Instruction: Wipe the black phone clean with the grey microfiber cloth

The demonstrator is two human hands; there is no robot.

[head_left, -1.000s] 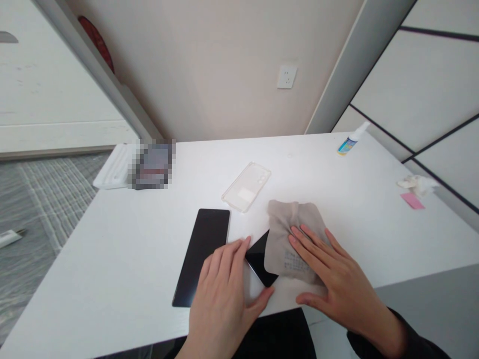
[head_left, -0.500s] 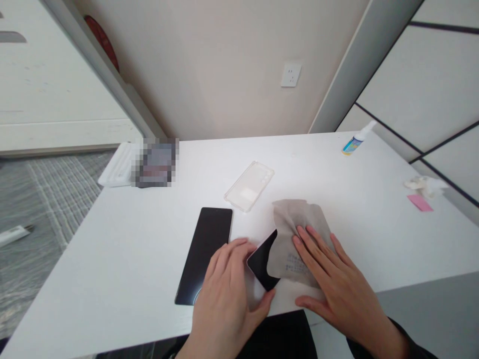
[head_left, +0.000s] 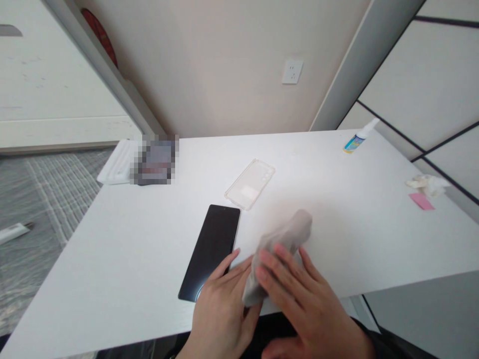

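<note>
A grey cloth (head_left: 284, 237), blurred by motion, lies bunched over a black-screened phone that it now hides. My right hand (head_left: 309, 301) presses the cloth with its fingers and bears it along. At the near edge of the table, my left hand (head_left: 224, 309) curls around the hidden phone's side, its fingertips partly under the cloth. A second, larger black-screened device (head_left: 210, 252), a phone or small tablet, lies left of and partly behind my left hand. Beyond both hands a clear phone case (head_left: 250, 184) rests flat on the table.
On the white table (head_left: 112, 259), a small white bottle with a blue label (head_left: 354, 143) stands far right. Crumpled tissue (head_left: 428, 184) and a pink slip (head_left: 421, 201) are at the right edge. A white packet (head_left: 118, 162) and a pixelated item (head_left: 157, 160) lie back left.
The cloth has bunched up and slid left and nearer, covering the phone's visible corner. My right hand has moved left and nearer with it. The large black device appears slightly farther right.
</note>
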